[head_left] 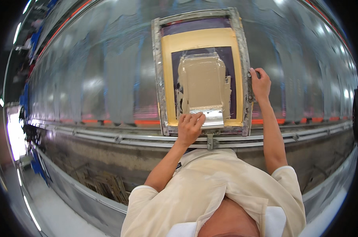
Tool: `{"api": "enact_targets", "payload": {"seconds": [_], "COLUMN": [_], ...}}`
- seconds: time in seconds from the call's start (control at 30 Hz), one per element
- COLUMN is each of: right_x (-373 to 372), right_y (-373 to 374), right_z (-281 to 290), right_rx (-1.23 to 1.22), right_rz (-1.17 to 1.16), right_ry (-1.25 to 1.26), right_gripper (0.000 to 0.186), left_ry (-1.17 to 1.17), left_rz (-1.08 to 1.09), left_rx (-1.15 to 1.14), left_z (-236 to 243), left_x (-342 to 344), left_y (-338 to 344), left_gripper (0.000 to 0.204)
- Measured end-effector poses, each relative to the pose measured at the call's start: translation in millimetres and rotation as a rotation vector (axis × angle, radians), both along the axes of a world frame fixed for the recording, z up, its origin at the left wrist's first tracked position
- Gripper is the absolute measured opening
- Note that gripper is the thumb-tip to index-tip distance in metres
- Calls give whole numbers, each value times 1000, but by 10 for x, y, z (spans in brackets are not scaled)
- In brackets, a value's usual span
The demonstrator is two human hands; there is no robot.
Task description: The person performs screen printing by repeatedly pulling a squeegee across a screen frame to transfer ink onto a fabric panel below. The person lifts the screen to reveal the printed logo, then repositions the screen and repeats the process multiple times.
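A screen printing frame [157, 67] with a metal rim, yellow tape border and purple mesh lies on the long metal table. A thick layer of beige paste [201, 81] covers the middle of the mesh. My left hand [190, 128] has its fingers curled on a silver metal squeegee [213, 118] at the near end of the paste. My right hand [261, 83] is closed on the frame's right edge, at a dark fitting.
The long table [119, 67] carries grey sheeting with blue and orange lines. Metal rails [305, 133] run along its near edge, above a trough with wooden pieces [106, 183] at lower left. Blue objects [37, 162] and a bright opening stand at far left.
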State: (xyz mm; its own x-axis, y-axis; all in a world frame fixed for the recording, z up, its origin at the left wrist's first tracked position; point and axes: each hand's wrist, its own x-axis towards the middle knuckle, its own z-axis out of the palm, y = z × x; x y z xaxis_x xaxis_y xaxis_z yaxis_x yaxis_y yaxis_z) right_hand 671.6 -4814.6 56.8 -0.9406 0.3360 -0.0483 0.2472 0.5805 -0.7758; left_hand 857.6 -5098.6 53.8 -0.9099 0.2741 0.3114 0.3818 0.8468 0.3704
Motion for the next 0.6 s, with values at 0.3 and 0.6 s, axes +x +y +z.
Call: {"api": "enact_targets", "payload": {"seconds": [0.3, 0.6], "right_x": [176, 122], "right_y": [-33, 74], "right_z": [-580, -612], "right_rx": [-168, -227], "right_rz": [68, 60], "right_ry": [176, 50], "right_gripper": [29, 27], "left_ry": [-196, -323], "left_rz": [137, 109], "left_rx": [-192, -230], "left_z": [298, 355], "left_x": [-88, -404], "left_y": [27, 112], "left_gripper": [42, 26]}}
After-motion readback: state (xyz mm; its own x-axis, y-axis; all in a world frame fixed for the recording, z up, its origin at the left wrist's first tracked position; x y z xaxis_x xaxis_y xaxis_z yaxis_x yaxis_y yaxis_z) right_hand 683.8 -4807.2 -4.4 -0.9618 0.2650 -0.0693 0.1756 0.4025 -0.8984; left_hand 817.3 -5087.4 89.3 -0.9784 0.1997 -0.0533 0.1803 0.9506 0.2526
